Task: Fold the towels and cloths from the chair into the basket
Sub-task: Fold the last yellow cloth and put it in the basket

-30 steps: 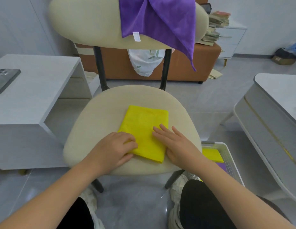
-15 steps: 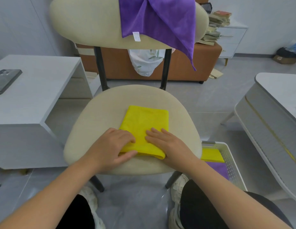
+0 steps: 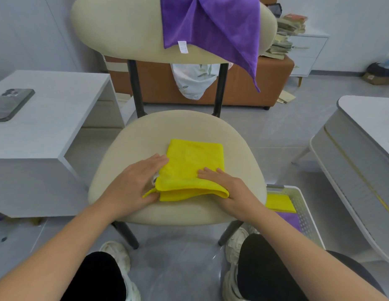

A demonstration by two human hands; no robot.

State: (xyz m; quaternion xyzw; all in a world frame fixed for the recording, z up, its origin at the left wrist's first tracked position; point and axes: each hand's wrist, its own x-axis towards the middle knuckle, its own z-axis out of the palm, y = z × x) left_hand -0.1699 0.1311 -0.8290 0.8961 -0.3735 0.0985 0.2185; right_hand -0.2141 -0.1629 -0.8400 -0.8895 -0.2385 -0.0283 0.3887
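Note:
A folded yellow cloth (image 3: 195,161) lies on the beige chair seat (image 3: 145,135). Its near edge is lifted and doubled over toward the far side. My left hand (image 3: 132,183) lies with straight fingers along the cloth's left edge, thumb by the near corner. My right hand (image 3: 230,187) holds the raised fold, fingers on top and thumb hidden beneath it. A purple cloth (image 3: 211,25) hangs over the chair back. The white perforated basket (image 3: 297,192) stands on the floor at the right of the chair, with a folded yellow cloth (image 3: 278,203) and a purple one (image 3: 291,220) inside.
A white table (image 3: 50,127) with a phone (image 3: 11,104) stands at the left. At the right is a grey table (image 3: 363,118). Behind the chair are a brown bench (image 3: 243,83), a white patterned bag (image 3: 193,79) and stacked books (image 3: 284,38).
Both hands have lifted the cloth's near edge and carried it toward the far side. My left hand's fingers went from curled to straight.

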